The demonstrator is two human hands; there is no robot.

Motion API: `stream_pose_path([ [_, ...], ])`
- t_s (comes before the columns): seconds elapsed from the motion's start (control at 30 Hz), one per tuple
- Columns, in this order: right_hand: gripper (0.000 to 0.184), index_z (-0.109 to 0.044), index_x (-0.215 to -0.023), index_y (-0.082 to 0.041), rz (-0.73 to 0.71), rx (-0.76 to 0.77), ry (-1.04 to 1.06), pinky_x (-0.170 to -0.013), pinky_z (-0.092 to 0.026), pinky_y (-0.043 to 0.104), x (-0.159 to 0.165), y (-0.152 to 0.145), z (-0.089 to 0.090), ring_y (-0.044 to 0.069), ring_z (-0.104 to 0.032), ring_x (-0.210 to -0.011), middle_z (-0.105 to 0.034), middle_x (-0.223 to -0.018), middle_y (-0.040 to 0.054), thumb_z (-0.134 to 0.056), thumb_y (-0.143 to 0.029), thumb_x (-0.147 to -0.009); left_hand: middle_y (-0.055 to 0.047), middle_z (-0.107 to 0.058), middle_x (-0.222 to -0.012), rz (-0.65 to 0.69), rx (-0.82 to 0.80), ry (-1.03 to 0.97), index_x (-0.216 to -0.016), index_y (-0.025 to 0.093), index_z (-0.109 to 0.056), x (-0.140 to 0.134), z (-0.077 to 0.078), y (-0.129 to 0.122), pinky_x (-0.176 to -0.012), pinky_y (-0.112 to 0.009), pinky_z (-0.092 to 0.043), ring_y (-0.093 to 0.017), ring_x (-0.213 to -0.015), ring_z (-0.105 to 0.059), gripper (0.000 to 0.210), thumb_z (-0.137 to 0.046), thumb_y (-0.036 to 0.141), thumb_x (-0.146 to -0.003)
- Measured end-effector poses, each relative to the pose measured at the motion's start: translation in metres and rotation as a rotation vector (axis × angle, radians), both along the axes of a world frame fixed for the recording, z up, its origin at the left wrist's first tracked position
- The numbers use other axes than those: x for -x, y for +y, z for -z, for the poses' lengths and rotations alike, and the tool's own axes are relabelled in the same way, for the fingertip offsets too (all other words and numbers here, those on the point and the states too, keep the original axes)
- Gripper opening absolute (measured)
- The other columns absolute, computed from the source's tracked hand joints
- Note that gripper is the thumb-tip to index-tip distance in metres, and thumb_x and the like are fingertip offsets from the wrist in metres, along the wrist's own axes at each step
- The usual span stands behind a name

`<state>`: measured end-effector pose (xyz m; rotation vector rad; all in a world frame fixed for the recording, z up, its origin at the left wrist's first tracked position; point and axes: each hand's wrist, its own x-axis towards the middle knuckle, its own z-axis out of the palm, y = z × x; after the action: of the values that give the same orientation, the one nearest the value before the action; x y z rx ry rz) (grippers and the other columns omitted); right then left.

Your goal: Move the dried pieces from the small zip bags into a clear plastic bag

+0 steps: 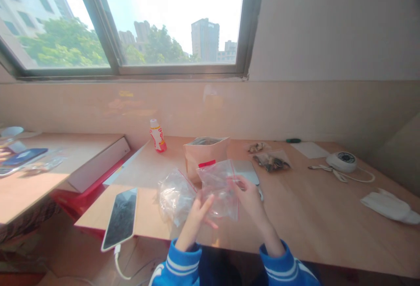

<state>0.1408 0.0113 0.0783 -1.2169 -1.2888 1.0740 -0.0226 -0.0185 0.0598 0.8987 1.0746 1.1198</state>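
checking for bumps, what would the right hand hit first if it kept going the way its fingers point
The right hand holds the clear zip bag, fingers aimed up and left, away from the person. Past the bag, the tan paper pouch standing behind it looks first in line, though depth is hard to judge.

Wooden table [315, 229]: phone [120, 218], bottle [158, 135], kraft pouch [205, 152], scale [341, 161], filled bags [271, 161].

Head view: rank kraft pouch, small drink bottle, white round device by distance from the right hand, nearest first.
From the right hand:
1. Kraft pouch, just behind and left, mid-table.
2. Small drink bottle, further left, near the wall.
3. White round device, far right, with its cable.
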Motion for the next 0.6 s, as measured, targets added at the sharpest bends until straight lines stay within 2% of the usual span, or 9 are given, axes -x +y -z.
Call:
stream_pose_path([
  [0.1,0.055,-0.064,-0.109,-0.020,-0.037,-0.067,0.013,-0.063,-0.056,0.034,-0.020,0.013,0.016,0.024,-0.068,-0.080,-0.072,-0.092,0.0096,-0.042,-0.064,-0.084,-0.014,-0.062,-0.116,-0.008,-0.022,0.089,-0.126,0.018,-0.045,0.014,-0.005,0.000,-0.039,-0.022,-0.048,-0.014,-0.059,-0.065,0.073,-0.072,0.047,-0.065],
  [0.17,0.059,-0.065,-0.108,-0.020,0.067,-0.145,-0.049,-0.080,-0.054,0.038,-0.046,0.030,0.033,0.025,-0.065,-0.098,-0.069,-0.104,0.0117,-0.032,-0.064,-0.088,-0.015,-0.064,-0.110,-0.086,-0.002,0.162,-0.123,0.015,-0.045,0.035,-0.011,-0.002,-0.036,-0.019,-0.042,-0.014,-0.056,-0.065,0.073,-0.072,0.047,-0.063],
  [0.27,0.057,-0.070,-0.100,-0.018,0.283,-0.301,-0.396,-0.101,-0.040,0.046,-0.096,0.068,0.062,0.028,-0.055,-0.115,-0.065,-0.115,0.0148,-0.036,-0.063,-0.086,-0.012,-0.068,-0.099,-0.181,0.010,0.268,-0.118,0.015,-0.047,0.077,-0.022,-0.007,-0.039,-0.021,-0.043,-0.014,-0.051,-0.064,0.070,-0.072,0.047,-0.061],
  [0.33,0.062,-0.072,-0.096,-0.018,0.350,-0.311,-0.616,-0.104,-0.037,0.049,-0.125,0.093,0.077,0.029,-0.051,-0.120,-0.063,-0.118,0.0160,-0.025,-0.057,-0.090,-0.012,-0.070,-0.096,-0.261,0.009,0.318,-0.116,0.015,-0.048,0.101,-0.029,-0.013,-0.040,-0.021,-0.042,-0.013,-0.049,-0.063,0.067,-0.073,0.045,-0.061],
  [0.37,0.063,-0.072,-0.097,-0.016,0.364,-0.306,-0.639,-0.104,-0.035,0.050,-0.137,0.104,0.083,0.030,-0.049,-0.122,-0.062,-0.120,0.0173,-0.022,-0.054,-0.091,-0.011,-0.070,-0.096,-0.305,0.011,0.345,-0.116,0.015,-0.048,0.109,-0.031,-0.016,-0.041,-0.021,-0.042,-0.013,-0.049,-0.064,0.066,-0.073,0.043,-0.062],
  [0.5,0.053,-0.073,-0.092,-0.017,0.407,-0.282,-0.804,-0.109,-0.024,0.056,-0.162,0.128,0.102,0.032,-0.041,-0.129,-0.065,-0.114,0.0168,-0.025,-0.039,-0.090,-0.012,-0.068,-0.105,-0.563,0.009,0.332,-0.121,0.016,-0.044,0.115,-0.033,-0.021,-0.048,-0.019,-0.046,-0.011,-0.055,-0.066,0.057,-0.068,0.031,-0.071],
  [0.6,0.050,-0.073,-0.093,-0.018,0.392,-0.307,-0.930,-0.109,-0.025,0.053,-0.169,0.131,0.115,0.030,-0.042,-0.129,-0.065,-0.114,0.0164,-0.025,-0.031,-0.089,-0.012,-0.064,-0.113,-0.610,0.029,0.243,-0.123,0.018,-0.042,0.103,-0.023,-0.014,-0.054,-0.021,-0.049,-0.012,-0.062,-0.068,0.052,-0.063,0.027,-0.077],
])
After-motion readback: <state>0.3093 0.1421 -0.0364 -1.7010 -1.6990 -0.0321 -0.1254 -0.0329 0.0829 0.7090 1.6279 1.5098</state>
